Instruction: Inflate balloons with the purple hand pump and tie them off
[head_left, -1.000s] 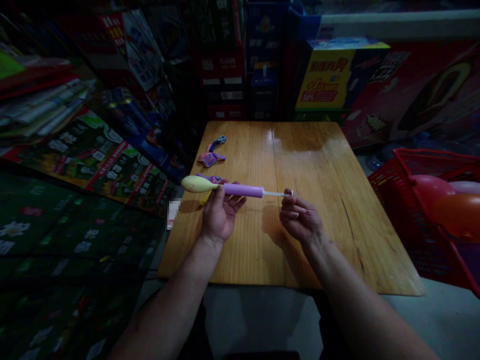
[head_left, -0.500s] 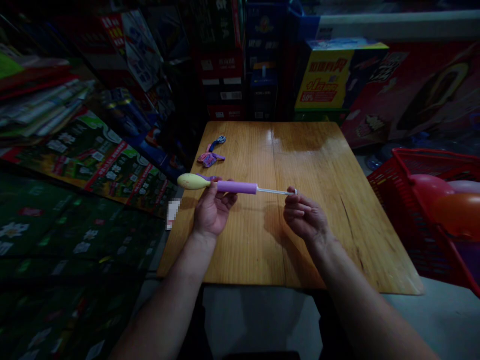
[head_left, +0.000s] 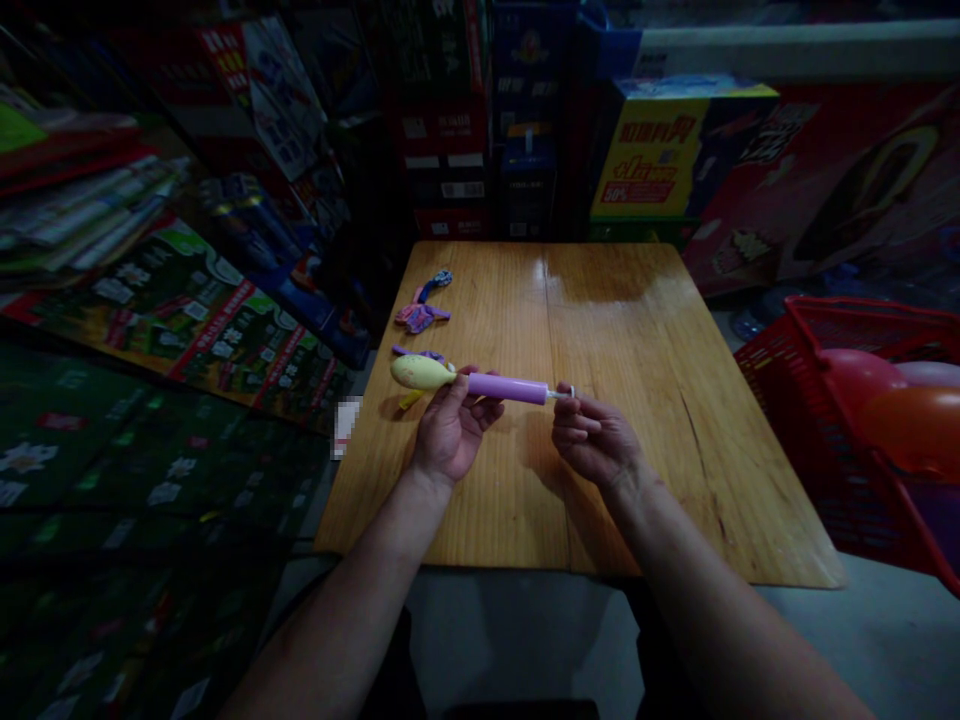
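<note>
A purple balloon pump [head_left: 508, 388] is held level above the wooden table [head_left: 600, 330]. My left hand [head_left: 454, 430] is closed round the pump's left end, its thumb at the neck of a small, partly inflated yellow balloon [head_left: 420, 372]. My right hand [head_left: 596, 432] pinches the white handle at the other end, where only a short piece of rod shows. Behind and below the yellow balloon lie a flat purple balloon [head_left: 409, 352] and a bit of flat yellow balloon [head_left: 411, 399]. Farther back on the table rest crumpled patterned balloons [head_left: 421, 317].
To the right stands a red basket [head_left: 814, 400] with several inflated balloons [head_left: 911, 425] in it. Stacked green cartons [head_left: 150, 440] line the left side. Boxes, among them a yellow and blue box [head_left: 652, 150], stand beyond the table's far edge.
The pump rod has slid most of the way into the barrel as my hands came closer together. My left hand moved right with the pump, and the yellow balloon looks slightly fuller.
</note>
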